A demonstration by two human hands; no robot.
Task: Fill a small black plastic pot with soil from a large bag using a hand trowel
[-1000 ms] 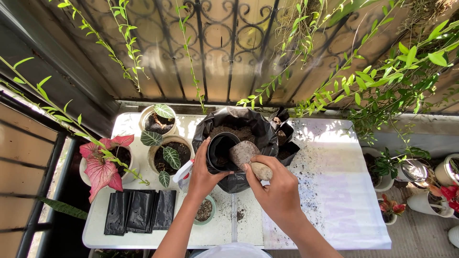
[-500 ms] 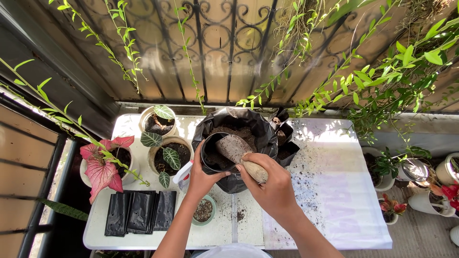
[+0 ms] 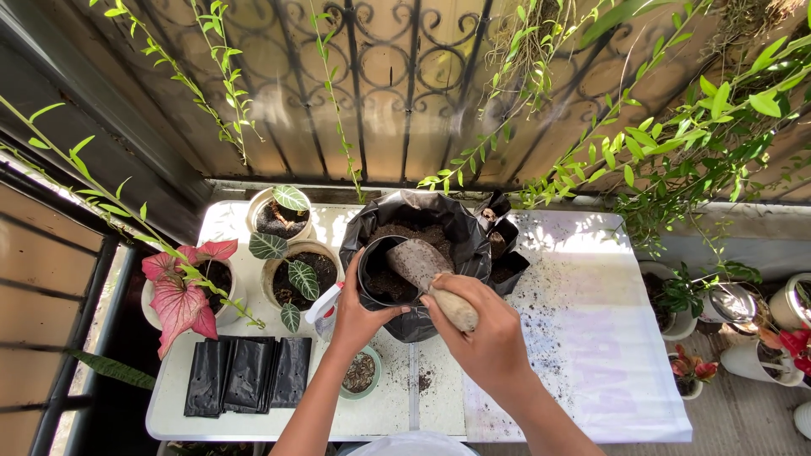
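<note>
My left hand (image 3: 359, 314) grips the near rim of a small black pot (image 3: 382, 272) that sits inside a large black bag of soil (image 3: 418, 221) at the table's middle. My right hand (image 3: 486, 342) holds a garden trowel by its wooden handle (image 3: 454, 310). The trowel's grey metal blade (image 3: 417, 260) is tilted over the pot's mouth. Dark soil lies in the pot and in the bag behind it.
On the left of the white table (image 3: 591, 397) stand three potted plants, one with pink leaves (image 3: 182, 297). Flat black grow bags (image 3: 247, 376) lie at the front left. A small dish of soil (image 3: 361, 373) and a spray bottle (image 3: 323, 306) sit near my left wrist. An iron grille and vines rise behind.
My right hand has swung the trowel from the bag's soil to over the small pot, blade now tipped into its mouth. My left hand has kept its hold on the pot.
</note>
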